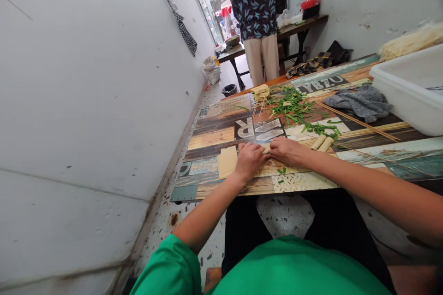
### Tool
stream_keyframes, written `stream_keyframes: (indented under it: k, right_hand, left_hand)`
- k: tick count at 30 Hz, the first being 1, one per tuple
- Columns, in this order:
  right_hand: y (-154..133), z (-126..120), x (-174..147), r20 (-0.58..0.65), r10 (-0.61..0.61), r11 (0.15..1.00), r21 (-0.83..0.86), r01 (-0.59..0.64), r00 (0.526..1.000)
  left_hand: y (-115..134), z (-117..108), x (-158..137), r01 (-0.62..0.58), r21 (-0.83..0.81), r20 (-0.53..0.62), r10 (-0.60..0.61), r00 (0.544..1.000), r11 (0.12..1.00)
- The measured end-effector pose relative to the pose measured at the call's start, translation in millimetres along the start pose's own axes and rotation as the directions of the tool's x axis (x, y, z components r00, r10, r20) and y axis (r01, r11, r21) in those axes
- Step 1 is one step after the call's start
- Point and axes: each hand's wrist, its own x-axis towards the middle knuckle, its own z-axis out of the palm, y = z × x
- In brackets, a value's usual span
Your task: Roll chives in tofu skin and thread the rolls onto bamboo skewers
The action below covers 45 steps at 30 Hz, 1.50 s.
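Observation:
My left hand (249, 159) and my right hand (287, 151) meet over a pale tan roll (266, 147) on the patterned table (214, 138), fingers curled down on it. A flat tan sheet (227, 161) lies just left of my left hand. Two finished tan rolls (321, 143) rest to the right of my right hand. Beyond them lies a heap of green chive pieces (292, 106) and a stack of tan sheets (260, 91). Thin bamboo skewers (356, 122) run across the table on the right.
A white plastic tub (411, 87) stands at the right, a grey cloth (362, 101) beside it. A person in a leaf-print top (258, 0) stands at the far end near a dark bench (290, 32). A white wall (86, 101) runs close along the left.

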Motion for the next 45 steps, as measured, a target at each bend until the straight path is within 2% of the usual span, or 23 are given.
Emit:
stream_keyframes:
  k: [2, 4, 7, 12, 19, 24, 28, 32, 36, 38, 40, 43, 45]
  right_hand:
    - [2, -3, 1, 0.024, 0.008, 0.999, 0.048, -0.009, 1.0]
    - [3, -5, 3, 0.041, 0.001, 0.995, 0.102, -0.005, 0.999]
    - [7, -7, 4, 0.057, 0.009, 0.982, 0.187, -0.02, 0.998]
    - [10, -9, 5, 0.08, 0.06, 0.959, 0.273, -0.08, 0.995]
    - [-5, -11, 1, -0.028, 0.11, 0.991, 0.079, -0.108, 0.994]
    - [0, -7, 5, 0.027, 0.116, 0.979, 0.166, -0.119, 0.993]
    - [13, -11, 14, 0.114, 0.1, 0.942, 0.309, -0.131, 0.988]
    - [24, -16, 22, 0.197, 0.099, 0.911, 0.377, -0.168, 0.975]
    - [29, -19, 26, 0.265, 0.11, 0.887, 0.41, -0.215, 0.958]
    - [27, -19, 22, 0.215, 0.128, 0.889, 0.407, -0.208, 0.968]
    - [23, -16, 16, 0.103, 0.134, 0.917, 0.364, -0.163, 0.986]
    - [15, -11, 7, -0.055, 0.069, 0.975, 0.216, -0.055, 0.996]
    - [12, -7, 5, -0.089, 0.03, 0.993, 0.119, -0.019, 0.996]
  left_hand:
    - [1, 3, -7, -0.1, 0.056, -0.076, 0.104, 0.992, 0.993]
    - [1, 8, -11, -0.191, 0.095, -0.093, 0.199, 0.976, 0.977]
    - [-1, 17, -12, -0.228, 0.119, -0.092, 0.24, 0.967, 0.966]
    - [-6, 23, -8, -0.163, 0.04, -0.081, 0.166, 0.983, 0.986]
    - [-14, 11, 10, -0.082, -0.145, 0.106, 0.098, 0.99, 0.986]
    - [-18, 5, 17, 0.005, -0.267, 0.154, 0.037, 0.987, 0.964]
    - [-14, 10, 9, 0.03, -0.206, 0.1, -0.009, 0.995, 0.978]
    - [-6, 12, 4, 0.037, -0.091, 0.015, -0.036, 0.999, 0.995]
    - [-3, 7, 9, 0.065, -0.05, 0.055, -0.062, 0.997, 0.997]
    - [-4, 3, 14, 0.109, -0.079, 0.109, -0.1, 0.989, 0.991]
    - [-8, 2, 18, 0.154, -0.119, 0.144, -0.137, 0.98, 0.981]
    - [-16, 2, 26, 0.18, -0.174, 0.18, -0.148, 0.972, 0.968]
    - [-22, 3, 32, 0.183, -0.204, 0.215, -0.138, 0.967, 0.962]
